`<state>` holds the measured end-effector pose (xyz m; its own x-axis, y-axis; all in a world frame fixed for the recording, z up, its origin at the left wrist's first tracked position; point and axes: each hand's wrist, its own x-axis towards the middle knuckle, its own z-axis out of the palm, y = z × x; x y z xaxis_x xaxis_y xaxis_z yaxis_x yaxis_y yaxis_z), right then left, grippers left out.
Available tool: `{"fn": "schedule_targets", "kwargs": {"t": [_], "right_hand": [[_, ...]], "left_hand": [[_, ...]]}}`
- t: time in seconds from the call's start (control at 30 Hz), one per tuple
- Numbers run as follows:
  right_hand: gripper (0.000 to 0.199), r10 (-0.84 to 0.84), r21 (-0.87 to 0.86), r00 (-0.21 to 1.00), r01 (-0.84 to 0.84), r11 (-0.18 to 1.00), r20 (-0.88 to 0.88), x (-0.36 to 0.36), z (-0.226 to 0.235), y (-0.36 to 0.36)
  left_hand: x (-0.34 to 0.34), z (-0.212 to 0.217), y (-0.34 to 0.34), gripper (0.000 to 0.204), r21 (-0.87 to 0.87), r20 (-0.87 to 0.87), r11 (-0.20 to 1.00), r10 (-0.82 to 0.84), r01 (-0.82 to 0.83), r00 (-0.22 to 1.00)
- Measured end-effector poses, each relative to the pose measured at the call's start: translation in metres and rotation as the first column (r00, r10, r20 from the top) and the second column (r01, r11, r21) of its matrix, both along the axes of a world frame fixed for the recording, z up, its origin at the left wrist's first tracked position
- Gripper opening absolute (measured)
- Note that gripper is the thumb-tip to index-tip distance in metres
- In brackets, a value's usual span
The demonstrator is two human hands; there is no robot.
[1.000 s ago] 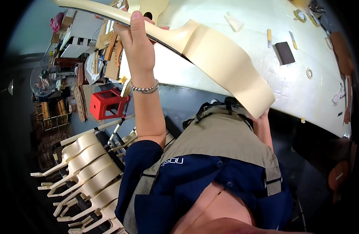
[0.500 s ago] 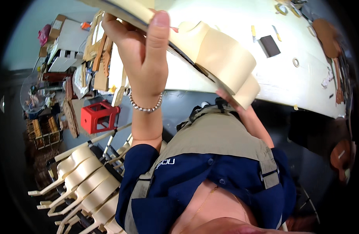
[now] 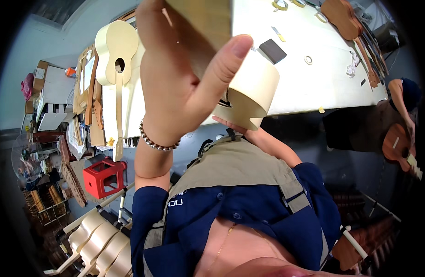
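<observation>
Two hands carry one unfinished guitar body [image 3: 249,90], pale bare wood, raised close under the head camera above the white workbench [image 3: 314,78]. The left hand [image 3: 175,87] is closed around the near end of the piece: its thumb [image 3: 217,69] lies pressed across the flat face, and the other fingers wrap behind the wood, out of sight. A beaded bracelet [image 3: 157,143] sits on that wrist, just below the heel of the palm. The right hand [image 3: 228,122] is mostly hidden under the curved side of the body; only a few fingertips show, touching the lower edge from beneath, and how far they curl cannot be told, though the piece plainly rests on them. Beyond the thumb tip, on the bench, lies a dark sanding block [image 3: 273,50], with a small ring [image 3: 308,59] a little farther out and rolls of tape [image 3: 280,4] near the bench's far edge. Well out past the thumb, a brown guitar [image 3: 344,18] lies on the bench. On the back-of-hand side of the left fingers, another pale guitar with a neck [image 3: 116,51] stands against the bench's end. Below the left wrist and apart from it sits a red frame [image 3: 103,175] on the floor, and lower still a row of pale curved guitar sides [image 3: 99,242] stands in a rack. Far beyond the right forearm, another person's arm [image 3: 404,111] holds a brown instrument [image 3: 399,147].
</observation>
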<state>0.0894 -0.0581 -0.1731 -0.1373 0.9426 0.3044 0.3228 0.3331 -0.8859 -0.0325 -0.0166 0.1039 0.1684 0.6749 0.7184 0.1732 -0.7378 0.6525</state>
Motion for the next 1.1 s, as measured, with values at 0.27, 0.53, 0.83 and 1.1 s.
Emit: {"fn": "schedule_targets", "kwargs": {"t": [0.27, 0.53, 0.83, 1.1], "right_hand": [[0.039, -0.452, -0.519, 0.256, -0.46, 0.721, -0.855, 0.076, -0.019, -0.004], [0.055, -0.46, -0.627, 0.427, -0.489, 0.607, -0.778, 0.106, -0.025, 0.031], [0.056, -0.384, -0.617, 0.484, -0.638, 0.46, -0.787, 0.075, -0.016, 0.051], [0.054, -0.297, -0.133, 0.125, -0.991, 0.01, -0.947, 0.031, -0.029, 0.067]], "left_hand": [[-0.062, -0.016, 0.015, 0.04, -0.128, 0.311, 0.984, 0.155, -0.12, 0.938], [-0.073, -0.033, -0.002, 0.029, -0.284, 0.454, 0.902, 0.426, -0.326, 0.783], [-0.085, -0.049, -0.068, 0.038, -0.313, 0.418, 0.487, 0.841, -0.815, 0.342], [-0.052, -0.033, -0.207, 0.055, -0.358, 0.504, 0.219, 0.863, -0.908, 0.01]]}}
